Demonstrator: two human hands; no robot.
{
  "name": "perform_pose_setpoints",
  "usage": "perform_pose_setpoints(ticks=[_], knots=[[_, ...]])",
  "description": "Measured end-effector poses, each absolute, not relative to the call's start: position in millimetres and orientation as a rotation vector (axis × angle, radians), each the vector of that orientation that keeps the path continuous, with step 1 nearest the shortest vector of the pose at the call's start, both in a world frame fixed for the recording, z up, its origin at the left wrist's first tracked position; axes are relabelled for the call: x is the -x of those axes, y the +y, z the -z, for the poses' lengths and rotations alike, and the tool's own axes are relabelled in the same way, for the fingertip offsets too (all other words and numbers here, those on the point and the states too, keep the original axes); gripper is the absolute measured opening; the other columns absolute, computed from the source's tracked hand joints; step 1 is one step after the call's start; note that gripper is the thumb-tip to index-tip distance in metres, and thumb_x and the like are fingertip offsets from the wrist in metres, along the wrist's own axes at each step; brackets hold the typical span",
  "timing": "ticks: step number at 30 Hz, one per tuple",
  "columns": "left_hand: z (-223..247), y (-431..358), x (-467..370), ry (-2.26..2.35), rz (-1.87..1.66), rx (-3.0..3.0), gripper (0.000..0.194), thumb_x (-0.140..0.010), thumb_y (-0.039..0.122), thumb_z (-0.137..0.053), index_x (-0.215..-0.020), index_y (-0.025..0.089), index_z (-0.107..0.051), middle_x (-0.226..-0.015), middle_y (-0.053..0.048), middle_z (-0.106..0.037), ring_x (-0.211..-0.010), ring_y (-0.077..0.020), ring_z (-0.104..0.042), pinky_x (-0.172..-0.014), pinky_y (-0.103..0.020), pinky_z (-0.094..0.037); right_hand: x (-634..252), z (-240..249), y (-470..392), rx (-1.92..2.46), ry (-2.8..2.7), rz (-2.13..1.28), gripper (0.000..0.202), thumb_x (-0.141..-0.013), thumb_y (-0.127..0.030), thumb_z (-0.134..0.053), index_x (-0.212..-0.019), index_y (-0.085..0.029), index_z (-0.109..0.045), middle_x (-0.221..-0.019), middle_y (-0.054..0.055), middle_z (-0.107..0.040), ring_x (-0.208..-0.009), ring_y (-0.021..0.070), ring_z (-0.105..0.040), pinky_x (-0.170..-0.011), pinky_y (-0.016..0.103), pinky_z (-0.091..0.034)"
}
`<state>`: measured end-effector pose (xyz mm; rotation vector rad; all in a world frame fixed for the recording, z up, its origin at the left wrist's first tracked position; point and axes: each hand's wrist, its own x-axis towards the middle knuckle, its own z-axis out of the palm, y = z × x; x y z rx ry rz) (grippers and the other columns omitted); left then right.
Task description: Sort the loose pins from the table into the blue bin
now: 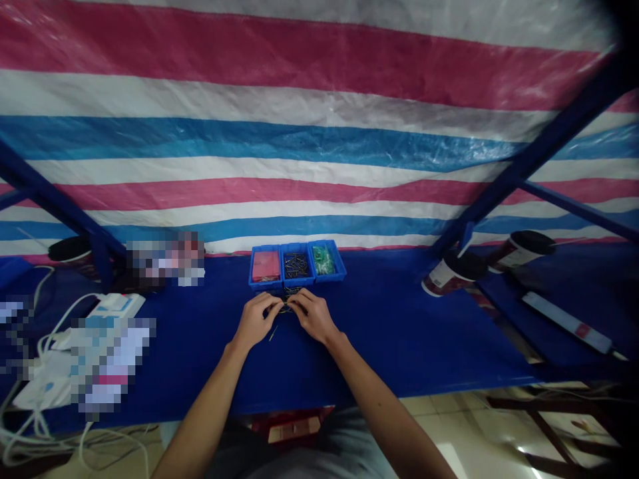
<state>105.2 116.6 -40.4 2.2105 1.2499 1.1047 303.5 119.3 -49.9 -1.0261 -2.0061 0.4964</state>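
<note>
Held left hand (259,317) and right hand (311,313) close together over the blue tabletop (389,332), both pinched thumb to finger, with any piece gripped there too small to tell. Spotted loose thin pieces (291,291) right there, just beyond the fingertips (277,303), at the near side of three blue bins (299,283), and one thin stick (273,333) nearer, just right of the left hand. Saw dark pieces (296,265) in the middle one, pink contents (265,265) left, green contents (324,259) right.

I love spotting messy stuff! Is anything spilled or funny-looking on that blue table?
Yes, a little: one thin strip lies alone beside the left hand, and dark little pieces lie in front of the middle blue bin, not inside. White cables tangle left on the blue table. I can't see anything broken.
</note>
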Motion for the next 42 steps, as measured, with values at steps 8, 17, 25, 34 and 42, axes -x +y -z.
perform_pose_setpoints(ticks=[8, 17, 25, 34, 42], knots=[[42.6, 117.5, -104.2, 1.246, -1.111, -2.220, 0.022, -0.098, 0.029, -0.054, -0.091, 0.018, -0.071, -0.073, -0.003, -0.062, -0.068, -0.0153, -0.054, -0.068, -0.027, -0.042, -304.7, 51.5, 120.6, 1.038, -2.047, -0.484, 0.023, -0.103, -0.030, -0.047, -0.108, -0.022, -0.068, -0.095, 0.006, -0.067, -0.082, 0.0153, -0.065, -0.074, 0.024, -0.046], [40.0, 116.6, -104.6, 1.260, -1.133, -2.191, 0.026, -0.098, 0.032, -0.053, -0.089, 0.018, -0.071, -0.073, -0.004, -0.064, -0.066, -0.0150, -0.055, -0.066, -0.026, -0.042, -304.2, 53.4, 118.4, 1.083, -2.011, -0.564, 0.025, -0.098, -0.036, -0.056, -0.116, -0.021, -0.065, -0.075, 0.000, -0.067, -0.063, 0.0131, -0.062, -0.064, 0.022, -0.043], [40.7, 114.3, -104.7, 1.270, -1.116, -2.139, 0.025, -0.097, 0.033, -0.054, -0.088, 0.018, -0.071, -0.071, -0.002, -0.064, -0.060, -0.0127, -0.053, -0.063, -0.024, -0.041, -302.7, 51.2, 118.2, 1.097, -1.993, -0.597, 0.027, -0.099, -0.036, -0.053, -0.111, -0.020, -0.071, -0.061, -0.003, -0.059, -0.051, 0.0104, -0.052, -0.054, 0.021, -0.034], [43.7, 112.3, -103.6, 1.359, -1.150, -2.133, 0.026, -0.095, 0.035, -0.057, -0.087, 0.017, -0.075, -0.051, 0.005, -0.045, -0.046, -0.0080, -0.041, -0.054, -0.020, -0.035, -301.0, 51.5, 116.9, 1.069, -1.956, -0.643, 0.028, -0.100, -0.037, -0.051, -0.109, -0.020, -0.071, -0.068, 0.000, -0.065, -0.056, 0.0110, -0.056, -0.056, 0.021, -0.038], [48.3, 112.3, -103.5, 1.358, -1.176, -2.095, 0.030, -0.095, 0.036, -0.056, -0.088, 0.015, -0.075, -0.049, 0.006, -0.040, -0.045, -0.0068, -0.037, -0.052, -0.019, -0.034, -301.2, 51.0, 117.3, 1.060, -1.964, -0.665, 0.028, -0.101, -0.037, -0.049, -0.112, -0.021, -0.070, -0.073, 0.001, -0.069, -0.060, 0.0137, -0.062, -0.057, 0.021, -0.042]])
